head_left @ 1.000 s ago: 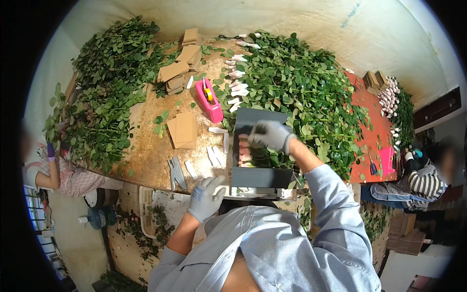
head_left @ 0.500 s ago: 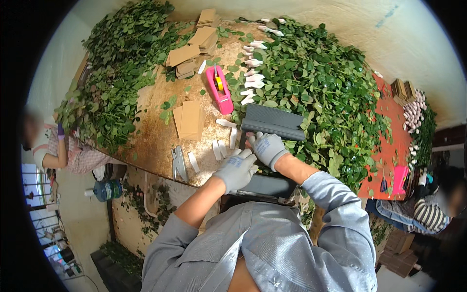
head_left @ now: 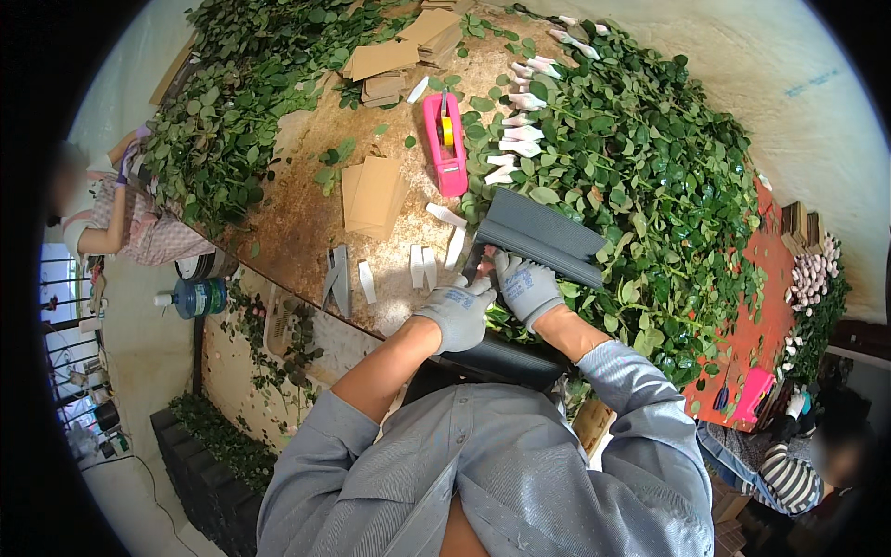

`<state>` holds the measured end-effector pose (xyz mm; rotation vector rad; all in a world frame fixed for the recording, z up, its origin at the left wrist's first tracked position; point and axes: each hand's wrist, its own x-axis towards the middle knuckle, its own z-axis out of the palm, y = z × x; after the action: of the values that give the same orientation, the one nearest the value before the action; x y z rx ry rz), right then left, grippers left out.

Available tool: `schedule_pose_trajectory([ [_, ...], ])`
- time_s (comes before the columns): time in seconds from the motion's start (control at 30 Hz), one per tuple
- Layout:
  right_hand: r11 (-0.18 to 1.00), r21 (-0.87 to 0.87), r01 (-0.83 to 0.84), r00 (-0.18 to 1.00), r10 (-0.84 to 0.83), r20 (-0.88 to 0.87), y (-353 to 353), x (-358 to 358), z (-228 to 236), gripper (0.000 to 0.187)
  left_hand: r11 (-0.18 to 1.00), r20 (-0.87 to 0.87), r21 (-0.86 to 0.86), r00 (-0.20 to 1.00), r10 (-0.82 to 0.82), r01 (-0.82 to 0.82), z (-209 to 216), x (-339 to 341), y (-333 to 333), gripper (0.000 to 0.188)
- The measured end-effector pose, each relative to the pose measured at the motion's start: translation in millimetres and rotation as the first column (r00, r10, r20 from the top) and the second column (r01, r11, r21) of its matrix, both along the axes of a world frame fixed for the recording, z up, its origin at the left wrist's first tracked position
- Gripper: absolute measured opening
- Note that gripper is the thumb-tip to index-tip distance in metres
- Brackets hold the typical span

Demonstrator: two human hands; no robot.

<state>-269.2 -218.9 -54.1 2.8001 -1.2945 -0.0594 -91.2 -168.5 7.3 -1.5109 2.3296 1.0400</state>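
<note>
Your dark gray box (head_left: 541, 237) sits on the table (head_left: 306, 218), right in front of you, near the edge by your body. It is longer one way than the other. Its long way runs on a slant, from the upper left down to the lower right. The pink flowers (head_left: 486, 254) are at the left end of the box, and some green leaves (head_left: 499, 320) show between your hands, a bit closer to you.

Your left hand (head_left: 457, 317) has its fingers bent in toward the flowers. Your right hand (head_left: 527, 288) is just beside it, with its fingers close together by the pink bit. I cannot tell if either hand is gripping a flower, because the gloves hide it.

A second ago, your left hand was outside the box and your right hand was above it. Now both are down at the flowers. Half a second ago they were there too, but now more pink shows between them. The box looks more slanted now (the whole table looks turned too, so your head moved). The pink tape holder (head_left: 445, 144) stands past the box, up and to the left.
</note>
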Motion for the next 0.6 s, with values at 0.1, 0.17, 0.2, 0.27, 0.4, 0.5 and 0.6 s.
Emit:
schedule_pose_trajectory([
  [0.1,1.0,0.015,-0.004,1.0,0.004,0.022,-2.1,-3.6,-3.1,0.02,0.999,0.007,-0.008,0.999,-0.039,0.039,-6.6,2.3,-0.3,0.066],
  [0.17,0.999,0.039,-0.003,0.999,0.001,0.043,-2.3,-4.4,-3.9,0.021,0.999,0.014,0.034,0.999,-0.039,0.039,-1.1,1.4,-2.7,0.068],
  [0.2,0.998,0.06,0.001,0.999,-0.004,0.046,-1.6,-3.1,1.0,0.022,0.999,-0.008,0.048,1.0,-0.018,0.019,-2.2,1.5,-1.8,0.069],
  [0.27,0.997,0.072,0.002,0.999,-0.005,0.038,1.4,-5.3,2.0,0.024,0.997,-0.051,0.08,0.998,0.021,-0.017,-7.3,2.3,1.3,0.069],
  [0.4,0.997,0.071,0.009,1.0,-0.008,-0.006,1.5,-6.4,2.9,0.029,0.997,-0.029,0.081,0.999,-0.015,0.017,-11.4,2.6,-2.1,0.069],
  [0.5,0.996,0.088,0.005,1.0,-0.005,-0.006,2.3,-2.0,17.0,0.029,0.994,0.047,0.097,0.997,-0.06,0.056,-1.6,0.8,-5.6,0.064],
  [0.6,0.981,0.192,0.029,0.968,-0.075,0.238,1.5,-7.2,36.7,0.027,0.987,0.085,0.128,0.991,-0.104,0.093,1.9,2.4,-8.4,0.059],
])
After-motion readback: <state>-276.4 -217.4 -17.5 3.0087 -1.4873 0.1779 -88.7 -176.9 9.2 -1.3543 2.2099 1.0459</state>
